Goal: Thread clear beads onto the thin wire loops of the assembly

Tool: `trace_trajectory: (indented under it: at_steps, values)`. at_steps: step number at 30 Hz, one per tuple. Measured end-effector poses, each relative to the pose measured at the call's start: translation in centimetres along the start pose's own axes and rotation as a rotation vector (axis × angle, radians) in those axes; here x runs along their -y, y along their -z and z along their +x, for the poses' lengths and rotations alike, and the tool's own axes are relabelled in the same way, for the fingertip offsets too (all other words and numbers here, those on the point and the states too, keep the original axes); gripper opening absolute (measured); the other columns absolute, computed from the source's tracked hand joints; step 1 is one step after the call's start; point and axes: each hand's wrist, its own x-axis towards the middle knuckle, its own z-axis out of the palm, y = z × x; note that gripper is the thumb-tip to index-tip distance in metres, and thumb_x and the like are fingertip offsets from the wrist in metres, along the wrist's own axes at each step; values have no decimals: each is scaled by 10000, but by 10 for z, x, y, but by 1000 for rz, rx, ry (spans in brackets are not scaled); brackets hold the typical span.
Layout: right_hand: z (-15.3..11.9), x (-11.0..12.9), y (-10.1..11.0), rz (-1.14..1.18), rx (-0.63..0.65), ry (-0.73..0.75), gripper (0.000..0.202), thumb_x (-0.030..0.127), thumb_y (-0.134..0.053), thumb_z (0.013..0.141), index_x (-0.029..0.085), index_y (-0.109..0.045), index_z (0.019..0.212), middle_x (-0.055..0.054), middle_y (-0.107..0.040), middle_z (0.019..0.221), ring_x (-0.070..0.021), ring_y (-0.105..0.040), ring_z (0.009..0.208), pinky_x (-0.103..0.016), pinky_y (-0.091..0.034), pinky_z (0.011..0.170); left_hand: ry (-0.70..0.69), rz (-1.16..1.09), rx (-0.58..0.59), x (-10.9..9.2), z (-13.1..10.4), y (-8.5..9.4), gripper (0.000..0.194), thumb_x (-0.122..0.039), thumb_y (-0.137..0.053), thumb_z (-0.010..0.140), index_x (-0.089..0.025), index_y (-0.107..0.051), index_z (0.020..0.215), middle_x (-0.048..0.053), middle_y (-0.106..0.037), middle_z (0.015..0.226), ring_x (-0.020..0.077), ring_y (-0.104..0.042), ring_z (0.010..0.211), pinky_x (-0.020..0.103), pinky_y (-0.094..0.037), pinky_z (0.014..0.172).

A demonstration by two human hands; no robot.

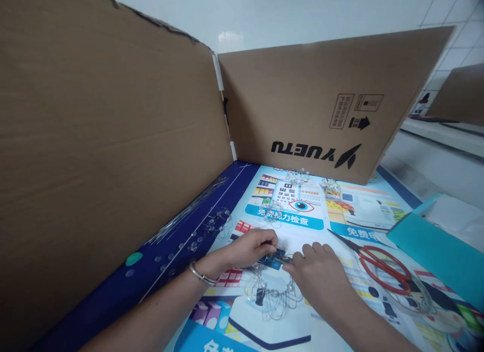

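My right hand is closed round a pair of pliers; only the metal jaws show, pointing left. Close by, my left hand, with a bracelet on its wrist, pinches the beaded wire piece near the jaws. Thin wire loops with clear beads spread below both hands, over the printed sheet. The exact spot where fingers, wire and jaws meet is too small to make out.
Red-handled scissors lie at right, over a round clear item. Loose beads and straight wires lie at left. Other beaded wire pieces sit further back. Cardboard panels stand left and behind; a teal folder is right.
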Motion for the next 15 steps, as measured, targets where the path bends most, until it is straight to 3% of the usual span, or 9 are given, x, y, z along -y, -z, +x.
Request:
trace_trajectory:
  at_steps: [8,15]
  values:
    - [-1,-5,-5,33,10,17,275,399,-477,839,202,-617,707,-53,-578,663,-219,-511,687,-336,-248,627,-9,30,-2,-1,0,0,136,-81,-428,810,-152,-493,715,-36,-470,655,85,-411,622,185,-327,592]
    - [2,-10,-1,85,106,-8,255,411,-463,844,229,-603,735,-35,-599,679,-195,-523,666,-314,-250,616,-19,53,5,0,-1,0,135,-77,-433,809,-153,-504,722,-39,-478,655,81,-417,615,186,-328,592]
